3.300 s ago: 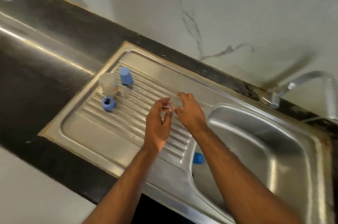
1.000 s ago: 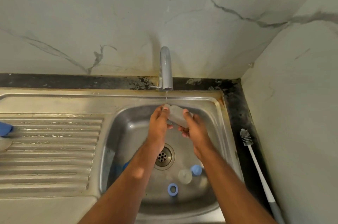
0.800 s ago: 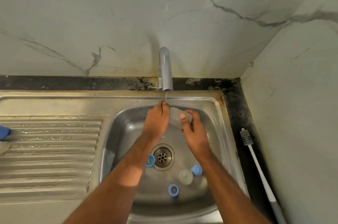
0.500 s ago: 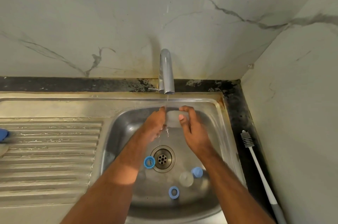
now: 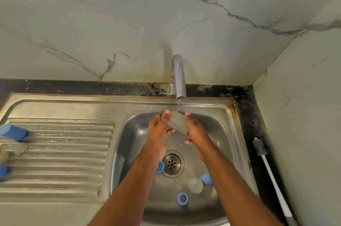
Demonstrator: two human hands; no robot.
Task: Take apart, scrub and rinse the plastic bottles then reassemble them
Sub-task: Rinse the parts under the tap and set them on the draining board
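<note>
Water runs in a thin stream from the tap onto the clear bottle body that I hold over the sink basin. My left hand curls round the left side of the bottle body, fingertips up near its top edge, thumb below it. My right hand grips the right side, so both hands are clamped on the same piece, close to each other with the bottle between them. The bottle body is tilted, its upper end towards the tap.

On the floor of the basin I see a blue ring just left of the drain, partly hidden by my left forearm. A second blue ring lies nearer to me, and a clear round piece sits beside a blue cap under my right forearm.

On the ribbed draining board at the far left edge, blurred, I make out a blue cylinder-shaped part and another blue part; something pale lies between them, but I cannot tell what it is. A white-handled bottle brush lies on the dark bench to the right of the sink, bristles pointing towards the wall.
</note>
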